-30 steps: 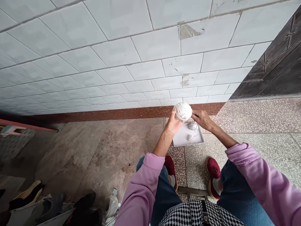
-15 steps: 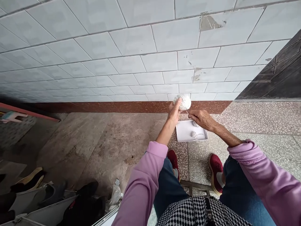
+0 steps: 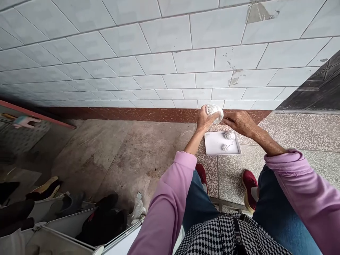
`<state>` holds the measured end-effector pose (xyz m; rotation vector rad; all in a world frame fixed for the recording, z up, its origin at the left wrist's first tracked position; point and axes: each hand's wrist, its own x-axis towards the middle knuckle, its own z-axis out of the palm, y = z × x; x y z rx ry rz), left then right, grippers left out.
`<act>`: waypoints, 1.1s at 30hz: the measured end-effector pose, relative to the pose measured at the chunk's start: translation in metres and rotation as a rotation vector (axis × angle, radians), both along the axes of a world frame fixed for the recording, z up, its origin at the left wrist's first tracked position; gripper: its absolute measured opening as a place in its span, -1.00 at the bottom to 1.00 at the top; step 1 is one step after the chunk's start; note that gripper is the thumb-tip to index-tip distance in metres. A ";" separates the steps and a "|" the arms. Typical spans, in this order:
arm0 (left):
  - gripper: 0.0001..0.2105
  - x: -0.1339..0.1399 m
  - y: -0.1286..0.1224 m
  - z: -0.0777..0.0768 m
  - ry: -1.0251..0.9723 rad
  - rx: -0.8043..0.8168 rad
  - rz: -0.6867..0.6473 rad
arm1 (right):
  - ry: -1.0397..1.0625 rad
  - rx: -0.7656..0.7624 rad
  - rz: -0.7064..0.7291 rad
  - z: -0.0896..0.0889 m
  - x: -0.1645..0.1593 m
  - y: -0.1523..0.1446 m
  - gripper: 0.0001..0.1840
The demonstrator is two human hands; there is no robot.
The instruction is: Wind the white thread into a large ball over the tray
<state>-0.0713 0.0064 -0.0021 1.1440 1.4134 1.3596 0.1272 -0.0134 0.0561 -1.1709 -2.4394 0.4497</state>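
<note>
A ball of white yarn (image 3: 214, 109) is gripped in my left hand (image 3: 204, 121), its thumb lying across the front of the winding. Just right of the ball, my right hand (image 3: 241, 124) is closed in a pinch at the yarn's strand; the fingertips are partly hidden and the strand is hard to see now. Below both hands a shallow white tray (image 3: 212, 144) lies on the floor. Inside it are a white yarn ball (image 3: 230, 135) and a smaller white yarn bundle (image 3: 225, 147) with a loose tail.
A white tiled wall (image 3: 156, 78) with a red-brown base strip (image 3: 127, 115) rises in front. My red shoes (image 3: 249, 187) stand on the speckled floor near the tray. At lower left is a rack (image 3: 66, 226) with dark shoes. A dark door (image 3: 318, 88) is at right.
The view has shifted, so the scene sits farther right. My left hand has turned the ball and its thumb now crosses the front. My right hand has come nearer the ball.
</note>
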 end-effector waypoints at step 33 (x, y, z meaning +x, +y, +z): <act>-0.29 0.037 -0.015 0.021 -0.548 -0.087 -0.461 | 0.558 -0.323 -0.115 -0.040 0.044 0.028 -0.56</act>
